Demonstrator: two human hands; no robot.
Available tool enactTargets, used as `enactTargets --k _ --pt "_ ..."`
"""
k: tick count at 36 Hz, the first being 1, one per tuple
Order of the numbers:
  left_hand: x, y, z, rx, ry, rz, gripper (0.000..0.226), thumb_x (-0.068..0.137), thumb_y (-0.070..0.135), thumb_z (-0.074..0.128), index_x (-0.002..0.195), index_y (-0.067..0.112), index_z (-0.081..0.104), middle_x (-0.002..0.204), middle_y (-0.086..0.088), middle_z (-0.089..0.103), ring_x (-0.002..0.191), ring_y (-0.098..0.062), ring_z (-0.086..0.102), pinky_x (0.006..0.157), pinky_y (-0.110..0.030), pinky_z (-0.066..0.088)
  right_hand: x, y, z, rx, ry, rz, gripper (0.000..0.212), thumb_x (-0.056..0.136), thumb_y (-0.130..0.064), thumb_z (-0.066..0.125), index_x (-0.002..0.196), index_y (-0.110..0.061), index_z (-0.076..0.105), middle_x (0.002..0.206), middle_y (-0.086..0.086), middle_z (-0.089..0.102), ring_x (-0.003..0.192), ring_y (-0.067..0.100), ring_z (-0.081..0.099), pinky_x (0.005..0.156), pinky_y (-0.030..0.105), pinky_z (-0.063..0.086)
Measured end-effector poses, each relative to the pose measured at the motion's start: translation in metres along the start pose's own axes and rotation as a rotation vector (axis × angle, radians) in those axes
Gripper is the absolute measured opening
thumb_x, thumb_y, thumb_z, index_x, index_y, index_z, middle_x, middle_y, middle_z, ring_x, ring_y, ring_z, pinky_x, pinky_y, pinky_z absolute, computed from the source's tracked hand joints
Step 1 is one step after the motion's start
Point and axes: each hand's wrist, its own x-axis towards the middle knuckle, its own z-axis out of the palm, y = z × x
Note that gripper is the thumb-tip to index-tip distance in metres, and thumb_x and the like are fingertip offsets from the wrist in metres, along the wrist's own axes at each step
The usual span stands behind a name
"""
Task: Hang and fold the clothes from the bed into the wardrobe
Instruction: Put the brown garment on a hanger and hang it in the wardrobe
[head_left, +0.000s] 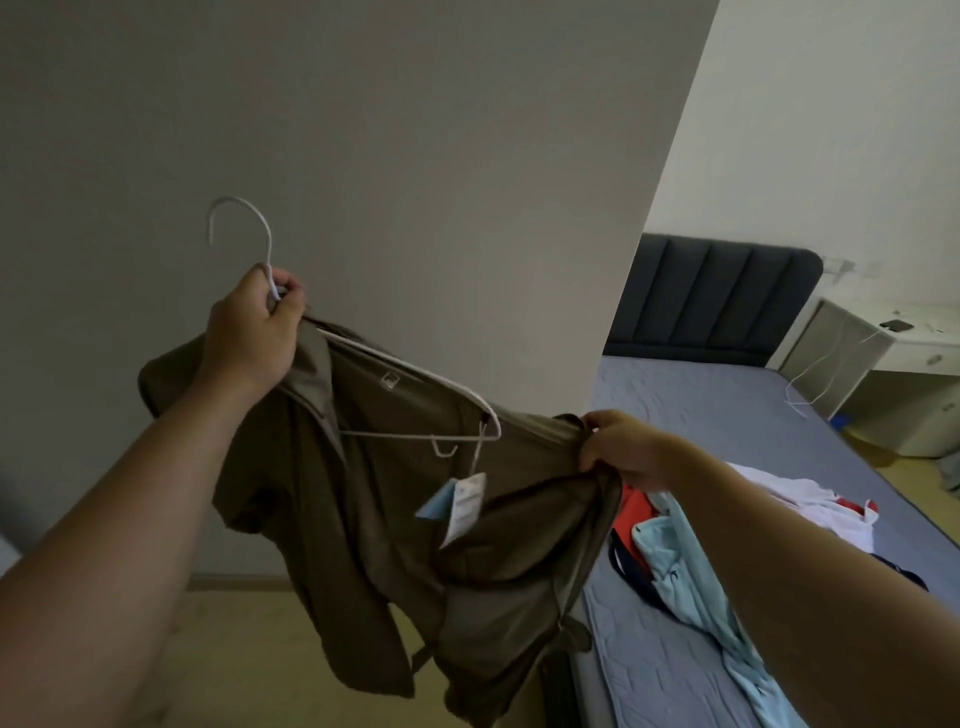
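The person is standing at the near left side of the bed and is judged to be dressing the hanger. The shirt (363, 493), olive-brown, is hanging in the air between both arms, left of the bed and above the floor. The left hand (254, 322) is clenching the white hanger (410, 370) just under its hook and is lifting it high. The right hand (623, 447) is gripping a bunch of the shirt's cloth at the right. The hanger's right arm is lying bare on the shirt's inside, so that shoulder is probably still waiting to be drawn over the end.

To do it well, the right hand should be opening the cloth and sliding it over the hanger's tip while the left is holding the hook level. The collar needs centring, and the paper tags (462, 499) dangling mid-shirt could be snagging on the small hook there.

A grey wall (415, 130) is filling the far left, and no wardrobe is showing. The bed (701, 415) is running along the right under a blue-grey sheet, its dark headboard (711, 296) at the far end. A white garment (779, 499), a light blue one (675, 561) and a red one (631, 514) are lying on it near the right arm. At far right a white surface (930, 340) is carrying a dark phone (896, 326).
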Motion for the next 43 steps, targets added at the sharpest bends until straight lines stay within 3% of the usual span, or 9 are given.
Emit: enactTargets --k 3,5,10,15,19,23,27,37,43 --pt "-0.004 -0.013 0.001 0.004 -0.051 -0.023 0.008 0.099 0.025 0.056 0.098 0.019 0.06 0.091 0.0 0.06 0.087 -0.021 0.053 0.078 -0.03 0.038 0.008 -0.013 0.007 -0.413 0.224 -0.116 0.013 0.091 -0.008 0.061 0.101 -0.016 0.059 0.099 0.009 0.061 0.084 0.019 0.058 0.062 0.026 0.047" --pt "-0.007 -0.022 0.003 -0.002 -0.063 -0.051 0.006 0.099 0.025 0.056 0.096 0.021 0.059 0.091 -0.001 0.06 0.087 -0.019 0.053 0.078 -0.03 0.038 0.012 -0.021 0.01 -0.476 0.328 -0.202 0.007 0.095 -0.013 0.055 0.099 -0.018 0.058 0.09 0.005 0.059 0.074 0.014 0.054 0.055 0.024 0.039" --pt "-0.011 -0.042 0.004 -0.066 -0.094 -0.164 0.007 0.098 0.025 0.057 0.094 0.021 0.06 0.089 0.0 0.061 0.088 -0.02 0.055 0.077 -0.031 0.038 0.015 -0.03 0.015 -0.188 0.365 -0.222 0.015 0.101 -0.03 0.05 0.102 -0.018 0.059 0.09 0.009 0.062 0.078 0.025 0.062 0.063 0.038 0.058" --pt "-0.018 -0.052 0.006 -0.177 -0.08 -0.248 0.005 0.096 0.021 0.06 0.094 0.017 0.063 0.09 -0.004 0.063 0.09 -0.021 0.058 0.077 -0.029 0.038 0.016 -0.035 0.019 -0.037 0.341 -0.163 0.052 0.088 -0.065 0.056 0.093 -0.014 0.067 0.087 0.011 0.068 0.077 0.025 0.065 0.065 0.036 0.056" --pt "-0.025 -0.057 0.012 -0.198 -0.092 -0.263 0.005 0.096 0.022 0.06 0.092 0.019 0.063 0.085 -0.001 0.062 0.086 -0.02 0.057 0.072 -0.029 0.038 0.021 -0.043 0.023 -0.278 0.45 -0.225 0.065 0.087 -0.072 0.048 0.082 -0.01 0.068 0.079 0.008 0.067 0.074 0.023 0.063 0.065 0.034 0.052" --pt "-0.032 -0.058 0.022 -0.181 -0.125 -0.249 0.006 0.096 0.023 0.061 0.092 0.019 0.06 0.082 0.002 0.061 0.086 -0.02 0.057 0.075 -0.029 0.037 0.018 -0.063 0.032 -0.691 0.474 -0.204 0.071 0.093 -0.072 0.032 0.08 -0.008 0.058 0.077 0.005 0.06 0.072 0.023 0.058 0.065 0.034 0.049" --pt "-0.039 -0.057 0.035 -0.1 -0.177 -0.214 0.008 0.097 0.029 0.06 0.095 0.022 0.057 0.085 0.002 0.059 0.085 -0.02 0.055 0.075 -0.028 0.035 0.015 -0.077 0.043 -0.933 0.534 -0.229 0.053 0.097 -0.065 0.033 0.082 -0.017 0.048 0.069 0.0 0.048 0.059 0.018 0.049 0.046 0.028 0.034" --pt "-0.054 -0.038 0.062 0.097 -0.183 -0.044 0.014 0.1 0.039 0.053 0.093 0.028 0.051 0.073 0.015 0.052 0.063 -0.007 0.046 0.058 -0.026 0.037 0.015 -0.115 0.079 -0.67 0.51 -0.307 0.042 0.102 -0.048 0.04 0.073 -0.018 0.046 0.072 0.002 0.051 0.061 0.016 0.05 0.046 0.025 0.032" --pt "-0.054 -0.026 0.066 0.207 -0.193 0.122 0.012 0.099 0.037 0.055 0.093 0.027 0.055 0.072 0.016 0.048 0.059 -0.006 0.043 0.049 -0.02 0.025 -0.003 -0.138 0.098 -0.218 0.379 -0.282 0.033 0.101 -0.034 0.042 0.087 -0.01 0.06 0.084 0.01 0.065 0.074 0.026 0.062 0.062 0.032 0.049"
